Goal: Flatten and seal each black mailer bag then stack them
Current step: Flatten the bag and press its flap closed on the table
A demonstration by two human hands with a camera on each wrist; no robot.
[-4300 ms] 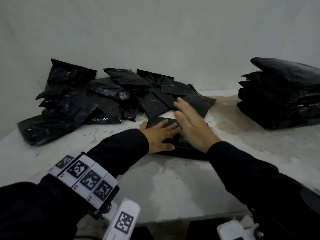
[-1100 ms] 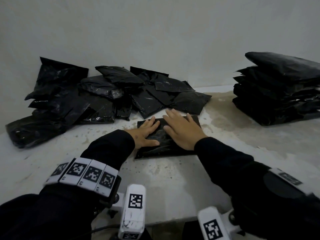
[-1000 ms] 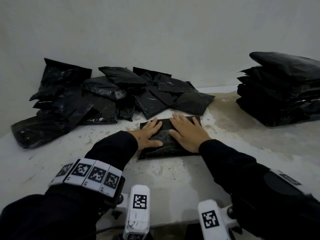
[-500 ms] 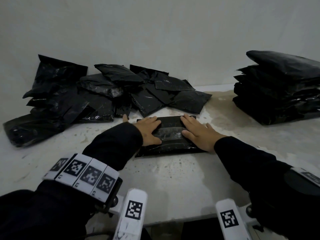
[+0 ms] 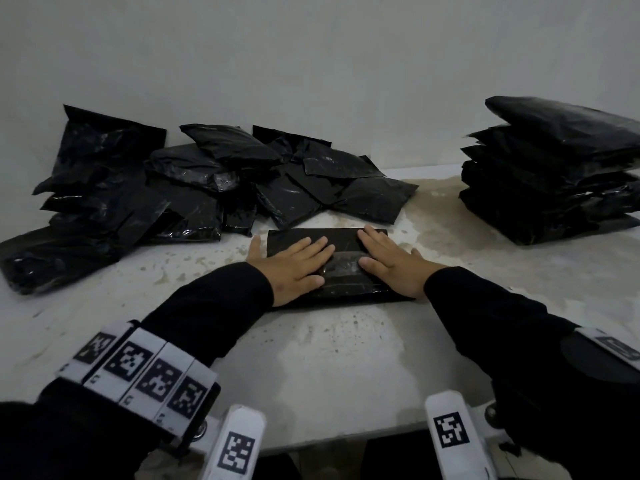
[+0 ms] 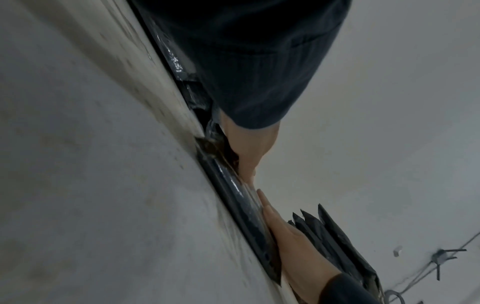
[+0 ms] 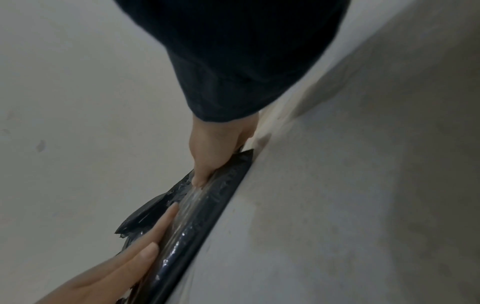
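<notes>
Head view shows our left hand [image 5: 294, 263] and right hand [image 5: 391, 266] lying flat, fingers straight, gripping nothing, on a flat black plastic mailer bag [image 5: 341, 268] at the centre of the stained white table [image 5: 329, 368]. We should press evenly outward along the folded flap so the seal takes. Wrist views add the bag's thin edge profile; only the head view shows the loose pile [image 5: 173, 188] far left and the finished stack [image 5: 554, 168] far right.
</notes>
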